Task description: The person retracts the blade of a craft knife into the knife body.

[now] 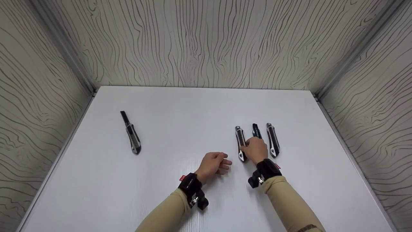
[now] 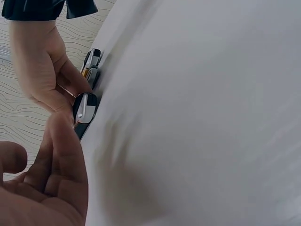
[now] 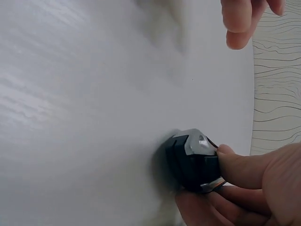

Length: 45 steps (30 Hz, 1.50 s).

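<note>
My right hand (image 1: 256, 149) is over a row of utility knives at the right of the table. Its thumb and fingers pinch the leftmost utility knife (image 1: 240, 138), grey and black with a silver end. In the right wrist view the butt of that knife (image 3: 193, 160) shows between thumb and fingers, low over the white surface. The middle utility knife (image 1: 256, 130), dark at its tip, is partly hidden under the hand. A third utility knife (image 1: 273, 140) lies just right of it. My left hand (image 1: 213, 164) is left of the row, fingers loosely bent, holding nothing.
Far left on the white table (image 1: 180, 116) lies another utility knife (image 1: 134, 138) with its dark blade section extended. Wood-grain panels (image 1: 199, 42) stand at the back and both sides. Each wrist carries a black strap (image 1: 190, 184) with a small camera.
</note>
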Motion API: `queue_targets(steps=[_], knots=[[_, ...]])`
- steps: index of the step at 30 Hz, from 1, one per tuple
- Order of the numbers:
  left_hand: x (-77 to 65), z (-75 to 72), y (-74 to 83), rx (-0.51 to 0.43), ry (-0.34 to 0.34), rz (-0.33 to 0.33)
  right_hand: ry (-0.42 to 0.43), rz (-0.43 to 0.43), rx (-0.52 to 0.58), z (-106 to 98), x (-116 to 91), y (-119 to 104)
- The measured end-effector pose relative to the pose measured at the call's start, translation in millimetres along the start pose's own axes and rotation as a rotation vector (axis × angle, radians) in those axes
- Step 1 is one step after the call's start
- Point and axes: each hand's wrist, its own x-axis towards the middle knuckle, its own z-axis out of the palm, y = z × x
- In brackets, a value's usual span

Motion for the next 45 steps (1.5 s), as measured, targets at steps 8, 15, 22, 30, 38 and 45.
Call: queue_targets(steps=[8,15,22,30,38,45], knots=[[-0.3,-5.7,5.5,0.013,-0.005,-0.012,0.001,0.015,0.015,-11.8,-0.8,0.8],[3.4,-29.9,18.5,0.131,0.0,-0.027,0.008,-0.034,0.059,-22.7,-2.8,-8.2],[-1.4,-87.1,38.8,0.281,0.08,-0.033,-0.047,-0.105,0.089,-19.0,-3.9,-37.5],[-12.1,-149.9,57.7,0.436,0.248,-0.117,-0.093,-0.183,0.095,-2.3,-3.3,-75.9],[-27.9,-193.4,67.5,0.532,0.319,-0.18,-0.153,-0.237,0.067,19.4,-4.9,-110.5],[-42.1,-241.2,61.2,0.655,0.42,-0.216,-0.201,-0.305,0.065,37.8,-11.9,-136.9]])
